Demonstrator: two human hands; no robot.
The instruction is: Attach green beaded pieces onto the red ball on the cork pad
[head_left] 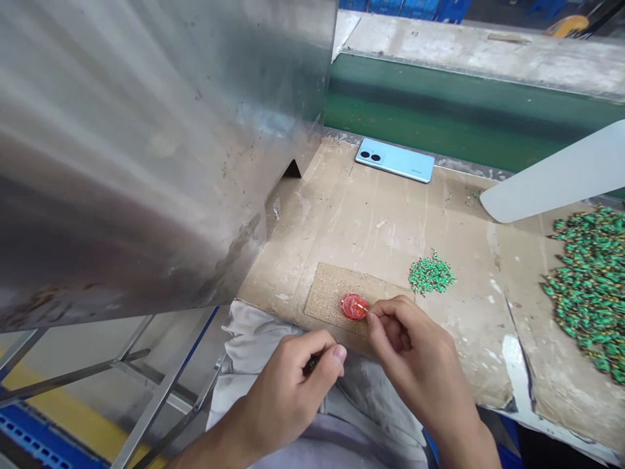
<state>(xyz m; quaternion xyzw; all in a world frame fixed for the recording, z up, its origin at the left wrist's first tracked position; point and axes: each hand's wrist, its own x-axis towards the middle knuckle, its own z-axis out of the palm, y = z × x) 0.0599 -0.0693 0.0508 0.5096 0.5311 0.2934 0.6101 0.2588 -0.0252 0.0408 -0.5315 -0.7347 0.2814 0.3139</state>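
My right hand [415, 348] pinches a thin small piece [363, 308] with a green and pale tip between thumb and forefinger. Its tip is over a round red dish [353, 307] that looks like a cap with a glossy, whitish smear inside. Under the dish lies a tan, speckled board [325, 296] at the table's front edge. Left of it, my left hand [305, 374] is curled closed in front of the board; a bit of dark green shows inside the fingers, mostly hidden. A little pile of green pieces [432, 273] lies beyond my right hand.
A large heap of green and yellowish pieces [593, 286] covers the table's right. A light-blue phone [398, 161] lies at the back, near a green belt [439, 117]. A white panel [556, 172] slants in from the right. A big metal housing [161, 150] blocks the left.
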